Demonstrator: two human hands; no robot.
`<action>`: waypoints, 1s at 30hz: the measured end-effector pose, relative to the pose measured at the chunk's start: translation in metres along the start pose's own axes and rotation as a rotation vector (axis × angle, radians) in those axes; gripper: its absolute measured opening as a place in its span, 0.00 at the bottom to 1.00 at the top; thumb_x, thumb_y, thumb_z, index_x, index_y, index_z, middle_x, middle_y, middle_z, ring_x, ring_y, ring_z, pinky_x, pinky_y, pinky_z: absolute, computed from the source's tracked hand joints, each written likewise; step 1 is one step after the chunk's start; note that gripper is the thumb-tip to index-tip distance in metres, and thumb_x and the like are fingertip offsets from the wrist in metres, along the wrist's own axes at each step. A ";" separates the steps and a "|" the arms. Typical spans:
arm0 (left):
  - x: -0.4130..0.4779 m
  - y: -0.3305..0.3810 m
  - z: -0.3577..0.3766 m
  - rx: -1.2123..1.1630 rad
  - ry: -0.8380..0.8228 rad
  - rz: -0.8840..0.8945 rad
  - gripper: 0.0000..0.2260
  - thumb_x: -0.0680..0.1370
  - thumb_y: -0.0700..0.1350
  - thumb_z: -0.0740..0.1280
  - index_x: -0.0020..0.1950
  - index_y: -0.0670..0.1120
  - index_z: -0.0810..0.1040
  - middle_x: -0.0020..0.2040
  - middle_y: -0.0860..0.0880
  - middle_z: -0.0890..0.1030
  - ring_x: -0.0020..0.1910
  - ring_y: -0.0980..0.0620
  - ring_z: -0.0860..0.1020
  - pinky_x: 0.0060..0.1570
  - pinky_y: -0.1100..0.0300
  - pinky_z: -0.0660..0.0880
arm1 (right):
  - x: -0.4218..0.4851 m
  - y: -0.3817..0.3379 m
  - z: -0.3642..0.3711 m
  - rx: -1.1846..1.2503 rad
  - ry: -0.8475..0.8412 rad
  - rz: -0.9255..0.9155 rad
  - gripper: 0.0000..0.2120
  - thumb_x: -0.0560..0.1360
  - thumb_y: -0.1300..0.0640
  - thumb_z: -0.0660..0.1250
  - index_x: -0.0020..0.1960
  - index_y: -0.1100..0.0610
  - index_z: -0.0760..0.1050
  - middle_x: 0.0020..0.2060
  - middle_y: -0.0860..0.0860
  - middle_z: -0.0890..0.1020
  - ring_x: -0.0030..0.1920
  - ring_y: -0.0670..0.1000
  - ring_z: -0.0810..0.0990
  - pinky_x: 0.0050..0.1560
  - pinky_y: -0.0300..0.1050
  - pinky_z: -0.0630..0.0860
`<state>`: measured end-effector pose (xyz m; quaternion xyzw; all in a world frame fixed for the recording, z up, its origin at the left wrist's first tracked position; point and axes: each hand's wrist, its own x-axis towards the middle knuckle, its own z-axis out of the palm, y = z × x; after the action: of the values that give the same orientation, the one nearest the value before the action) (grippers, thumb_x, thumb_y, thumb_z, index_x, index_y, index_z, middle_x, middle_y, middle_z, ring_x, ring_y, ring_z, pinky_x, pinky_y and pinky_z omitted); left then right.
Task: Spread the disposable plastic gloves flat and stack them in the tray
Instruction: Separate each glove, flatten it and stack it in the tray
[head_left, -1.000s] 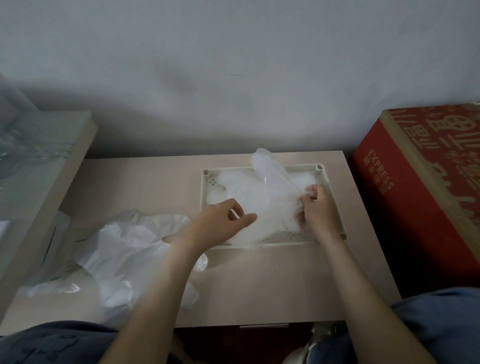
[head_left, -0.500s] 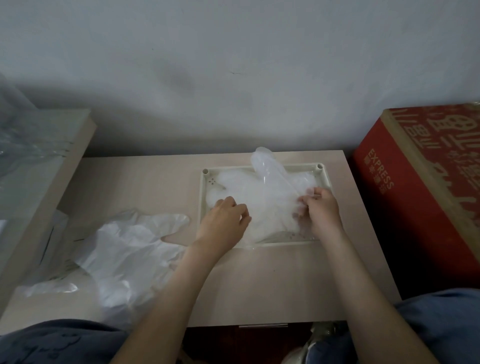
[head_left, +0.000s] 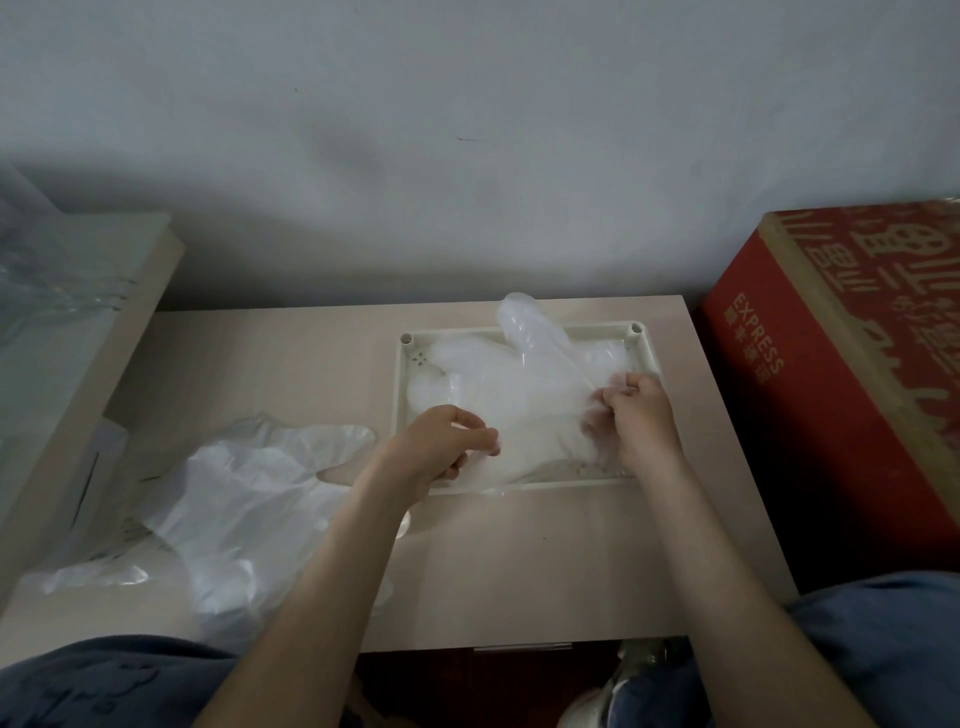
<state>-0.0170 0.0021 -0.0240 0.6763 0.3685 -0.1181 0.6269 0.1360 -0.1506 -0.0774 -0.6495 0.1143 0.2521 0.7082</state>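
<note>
Both hands are down in the tray (head_left: 399, 415) now, working the top glove (head_left: 524, 400). It lies across the tray on the table (head_left: 519, 571), a cloudy translucent sheet covering most of the tray floor.

The left hand (head_left: 441, 441) sits at the near-left part of the film, fingers curled in and thumb meeting fingertips, apparently pinching a fold. The right hand (head_left: 636, 415) is at the right side of the tray, knuckles up and fingers tucked, gripping what looks like the cuff end.

Here is the line that matters. The glove's long axis seems to run left to right across the tray, with the finger lobes fanned towards the left and far side. One lobe pokes up over the far rim. The two hands sit at opposite ends of that axis, so a pull apart would likely draw the film flat. That stray lobe may need tucking in, and thin film like this tends to cling and spring back.

The loose gloves (head_left: 249, 493) wait in a crumpled heap on the table, well to the left of the tray and nearer the person. The left hand is plainly the nearer one for the next pick. The red carton (head_left: 857, 374) stands off to the right, clear of the work.
</note>
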 end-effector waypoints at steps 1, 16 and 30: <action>0.000 0.000 0.000 0.000 0.006 -0.005 0.03 0.75 0.40 0.68 0.48 0.42 0.77 0.38 0.49 0.81 0.27 0.56 0.64 0.25 0.67 0.63 | 0.000 0.000 0.000 -0.004 0.001 -0.004 0.16 0.75 0.73 0.52 0.39 0.53 0.64 0.32 0.54 0.69 0.19 0.47 0.66 0.26 0.39 0.69; -0.014 0.008 -0.021 0.228 -0.111 -0.068 0.08 0.75 0.46 0.71 0.50 0.43 0.84 0.26 0.52 0.66 0.22 0.58 0.61 0.19 0.70 0.59 | -0.003 0.002 -0.002 -0.168 0.044 -0.137 0.09 0.78 0.67 0.59 0.44 0.54 0.70 0.35 0.54 0.76 0.23 0.45 0.74 0.22 0.37 0.71; 0.000 0.001 -0.019 0.041 -0.170 -0.071 0.06 0.75 0.40 0.70 0.39 0.44 0.76 0.41 0.49 0.85 0.22 0.60 0.64 0.20 0.69 0.62 | -0.002 0.001 -0.002 -0.182 0.024 -0.145 0.04 0.79 0.66 0.58 0.52 0.61 0.70 0.34 0.54 0.76 0.21 0.43 0.75 0.20 0.33 0.70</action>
<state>-0.0223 0.0198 -0.0193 0.6631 0.3354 -0.2047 0.6371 0.1338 -0.1528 -0.0778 -0.7207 0.0522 0.2016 0.6612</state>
